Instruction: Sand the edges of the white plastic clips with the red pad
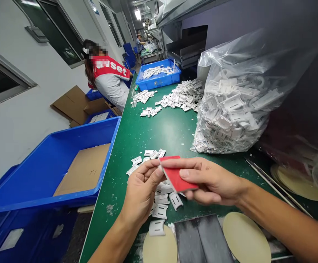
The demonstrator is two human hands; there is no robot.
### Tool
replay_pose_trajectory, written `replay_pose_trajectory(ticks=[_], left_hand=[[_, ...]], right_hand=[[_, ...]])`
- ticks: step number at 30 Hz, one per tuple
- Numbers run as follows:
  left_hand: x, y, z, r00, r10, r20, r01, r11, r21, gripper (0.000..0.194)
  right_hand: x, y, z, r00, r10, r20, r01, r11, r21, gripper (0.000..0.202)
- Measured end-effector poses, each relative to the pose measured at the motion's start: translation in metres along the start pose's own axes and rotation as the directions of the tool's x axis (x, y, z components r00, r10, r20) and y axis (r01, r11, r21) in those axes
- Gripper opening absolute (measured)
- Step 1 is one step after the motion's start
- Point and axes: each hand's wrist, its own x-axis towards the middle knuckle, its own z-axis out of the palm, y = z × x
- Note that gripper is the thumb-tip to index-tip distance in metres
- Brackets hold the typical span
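My right hand (211, 179) grips a flat red sanding pad (178, 177) with a pale edge, thumb on its face and fingers around and behind it. Thumb and forefinger of my left hand (142, 186) pinch a small white plastic part (161, 168) against the pad's left edge; most of the part is hidden by the fingers. Under and beside the hands lie several loose curved white plastic pieces with slots (159, 211). Closer to me are dark, dusty sanding sheets (203, 237) and pale yellow round discs (246, 237), with one white piece (156, 227) partly on the left disc.
A big clear bag (230, 109) of white parts stands on the green table (159, 133) at right. Behind it are a heap of parts (181, 95) and a blue tray (159, 78). An open blue bin (52, 146) stands left. A co-worker (109, 76) sits beyond it.
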Motion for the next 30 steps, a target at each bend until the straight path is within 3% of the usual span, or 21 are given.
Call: replay_pose_trajectory(ticks=[2, 3, 6, 8, 10, 12, 14, 16, 20, 23, 25, 28, 30], left_hand=[[0.000, -0.001, 0.000, 1.000, 0.006, -0.021, -0.006, 1.000, 0.011, 0.020], [0.000, -0.001, 0.000, 0.999, 0.006, -0.036, -0.005, 1.000, 0.023, 0.019], [0.001, -0.002, -0.001, 0.999, 0.010, -0.032, -0.008, 0.998, 0.062, 0.019], [0.001, -0.002, -0.001, 1.000, 0.004, -0.016, -0.003, 0.998, 0.060, 0.019], [0.001, -0.001, -0.001, 1.000, -0.019, -0.025, 0.020, 0.999, 0.037, 0.017], [0.002, 0.001, -0.002, 0.997, -0.066, -0.033, 0.066, 0.998, -0.010, 0.016], [0.002, 0.003, -0.002, 0.992, -0.129, -0.017, 0.128, 0.990, -0.066, 0.016], [0.001, 0.004, -0.002, 0.983, -0.181, 0.011, 0.182, 0.978, -0.102, 0.018], [-0.001, 0.005, -0.002, 0.975, -0.218, 0.044, 0.222, 0.966, -0.135, 0.019], [-0.002, 0.006, -0.002, 0.974, -0.220, 0.053, 0.225, 0.964, -0.143, 0.019], [-0.002, 0.006, -0.002, 0.976, -0.209, 0.061, 0.216, 0.966, -0.141, 0.019], [-0.003, 0.006, -0.002, 0.976, -0.207, 0.068, 0.215, 0.965, -0.153, 0.018], [-0.004, 0.005, -0.002, 0.971, -0.222, 0.092, 0.234, 0.962, -0.144, 0.019]], right_hand=[[-0.004, -0.003, -0.003, 0.965, 0.124, 0.229, -0.131, 0.991, 0.015, 0.032], [-0.004, -0.003, -0.004, 0.961, 0.105, 0.256, -0.117, 0.993, 0.034, 0.029], [-0.003, -0.005, -0.004, 0.997, -0.029, 0.073, 0.023, 0.997, 0.075, 0.029], [-0.004, -0.007, -0.001, 0.999, 0.032, 0.041, -0.032, 0.999, 0.003, 0.029], [-0.007, -0.011, 0.002, 0.946, 0.233, 0.225, -0.208, 0.970, -0.129, 0.029], [-0.012, -0.015, 0.005, 0.842, 0.404, 0.358, -0.335, 0.911, -0.240, 0.032], [-0.015, -0.017, 0.005, 0.787, 0.490, 0.374, -0.403, 0.869, -0.288, 0.037], [-0.016, -0.018, 0.004, 0.795, 0.506, 0.334, -0.426, 0.858, -0.287, 0.038], [-0.012, -0.014, -0.002, 0.873, 0.381, 0.305, -0.333, 0.922, -0.198, 0.029], [-0.011, -0.008, -0.005, 0.942, 0.174, 0.287, -0.148, 0.983, -0.110, 0.021], [-0.011, -0.005, -0.006, 0.982, 0.006, 0.188, -0.002, 1.000, -0.020, 0.019], [-0.009, -0.002, -0.007, 0.989, -0.148, -0.004, 0.148, 0.988, 0.052, 0.015], [-0.004, -0.001, -0.009, 0.993, -0.115, 0.019, 0.116, 0.992, -0.045, 0.019]])
